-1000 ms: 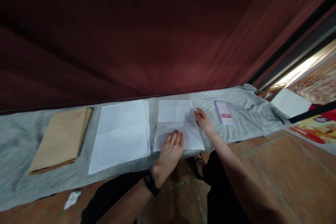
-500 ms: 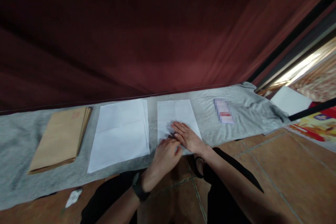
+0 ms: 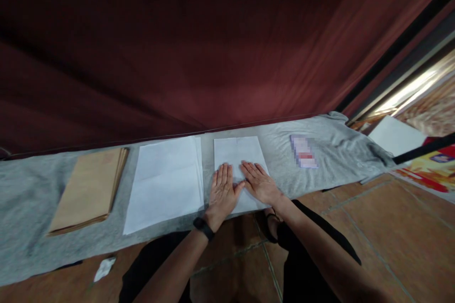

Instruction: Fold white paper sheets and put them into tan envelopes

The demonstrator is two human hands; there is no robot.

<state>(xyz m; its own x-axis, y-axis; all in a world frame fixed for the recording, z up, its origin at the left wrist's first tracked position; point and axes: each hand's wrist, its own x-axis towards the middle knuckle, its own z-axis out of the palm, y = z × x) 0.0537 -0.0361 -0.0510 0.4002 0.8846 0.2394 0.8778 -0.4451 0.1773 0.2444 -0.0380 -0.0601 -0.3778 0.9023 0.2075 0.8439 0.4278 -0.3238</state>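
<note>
A white sheet of paper (image 3: 236,149), smaller than the stack beside it and perhaps folded, lies on the grey cloth in front of me. Flat on its left part rests my left hand (image 3: 223,190), fingers stretched out, a dark band round the wrist. My right hand (image 3: 260,182) is spread flat on the right part of the same paper. The two thumbs come close together near its middle. To the left lies a stack of larger white sheets (image 3: 165,180), with a crease across the top one. Neither hand holds anything.
Brown envelopes (image 3: 88,184) are stacked at the left on the grey cloth (image 3: 24,199). A blurred purplish slip (image 3: 303,151) lies at the right. A dark red curtain (image 3: 213,57) hangs behind. A crumpled white scrap (image 3: 104,269) is on the tiled floor (image 3: 391,227).
My hands, close together over the paper before, have moved apart. The left hand has turned fingers-forward and flattened; the right has shifted slightly right. The paper stays in place.
</note>
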